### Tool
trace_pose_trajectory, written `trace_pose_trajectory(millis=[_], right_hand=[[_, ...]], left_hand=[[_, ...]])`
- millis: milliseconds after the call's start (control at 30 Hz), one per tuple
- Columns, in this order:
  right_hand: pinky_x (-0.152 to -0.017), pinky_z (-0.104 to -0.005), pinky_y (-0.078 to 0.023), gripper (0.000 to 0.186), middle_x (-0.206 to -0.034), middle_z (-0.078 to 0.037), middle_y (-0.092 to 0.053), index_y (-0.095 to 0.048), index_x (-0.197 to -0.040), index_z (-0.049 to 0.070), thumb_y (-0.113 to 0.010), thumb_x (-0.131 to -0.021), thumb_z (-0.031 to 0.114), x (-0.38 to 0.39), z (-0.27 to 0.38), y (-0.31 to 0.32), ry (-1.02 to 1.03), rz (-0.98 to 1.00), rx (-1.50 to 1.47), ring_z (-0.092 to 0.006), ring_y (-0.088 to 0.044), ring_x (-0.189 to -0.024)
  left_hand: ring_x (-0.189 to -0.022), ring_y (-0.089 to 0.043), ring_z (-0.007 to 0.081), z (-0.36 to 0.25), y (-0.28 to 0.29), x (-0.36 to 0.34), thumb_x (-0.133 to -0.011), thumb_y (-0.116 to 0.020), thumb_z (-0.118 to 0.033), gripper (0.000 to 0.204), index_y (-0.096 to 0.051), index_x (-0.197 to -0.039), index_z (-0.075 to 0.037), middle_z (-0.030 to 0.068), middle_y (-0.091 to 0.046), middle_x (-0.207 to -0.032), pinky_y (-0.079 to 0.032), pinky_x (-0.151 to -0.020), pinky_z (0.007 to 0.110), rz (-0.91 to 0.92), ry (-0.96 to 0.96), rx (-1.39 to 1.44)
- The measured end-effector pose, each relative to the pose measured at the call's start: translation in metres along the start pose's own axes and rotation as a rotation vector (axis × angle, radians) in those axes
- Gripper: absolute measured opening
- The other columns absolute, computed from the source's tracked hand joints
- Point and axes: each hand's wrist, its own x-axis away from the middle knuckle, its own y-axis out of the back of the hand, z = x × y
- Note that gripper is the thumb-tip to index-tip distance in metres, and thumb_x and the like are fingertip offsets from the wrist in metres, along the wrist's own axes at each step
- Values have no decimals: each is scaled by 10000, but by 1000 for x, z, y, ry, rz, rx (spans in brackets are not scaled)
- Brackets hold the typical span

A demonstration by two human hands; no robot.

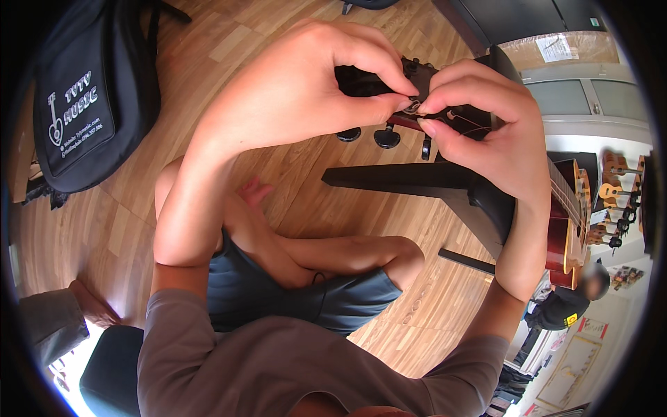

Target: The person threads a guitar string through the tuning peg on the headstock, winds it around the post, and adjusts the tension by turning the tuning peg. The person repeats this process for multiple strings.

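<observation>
My left hand reaches over a dark guitar headstock, thumb and index finger pinched at a small loop of string by a tuning post. My right hand faces it, fingertips closed on the same bit of string, almost touching my left. A thin strand trails toward the right beneath my right fingers. Black tuning knobs hang below the headstock. Exactly which part each fingertip grips is partly hidden.
Below the headstock is a black padded support. An acoustic guitar stands right, with wall-hung guitars behind. A black case lies upper left. Someone's foot is lower left; another person is at right.
</observation>
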Motion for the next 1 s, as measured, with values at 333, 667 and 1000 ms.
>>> trace_pose_trajectory(millis=[333,667,1000], right_hand=[[-797,-300,-512,226,-954,-76,-680,-716,-939,9,-787,-735,-58,-1,-2,4,66,50,-25,-182,-650,-867],[-787,-295,-508,239,-938,-80,-673,-712,-937,10,-784,-727,-77,0,-1,0,22,-29,17,-183,-649,-874],[-804,-317,-539,238,-907,-70,-668,-730,-897,19,-816,-689,-57,0,-2,-4,93,-55,122,-228,-659,-870]], left_hand=[[-1091,-694,255,0,3,1,-846,-782,33,194,-787,-1031,-27,115,-736,-1068,-538,-938,360,44,-21,13],[-1089,-691,263,3,5,1,-858,-780,12,218,-786,-1073,-29,128,-733,-1083,-529,-960,369,51,-60,5],[-1064,-692,259,3,5,0,-841,-807,9,242,-786,-1078,-34,134,-732,-1087,-534,-938,362,46,-79,24]])
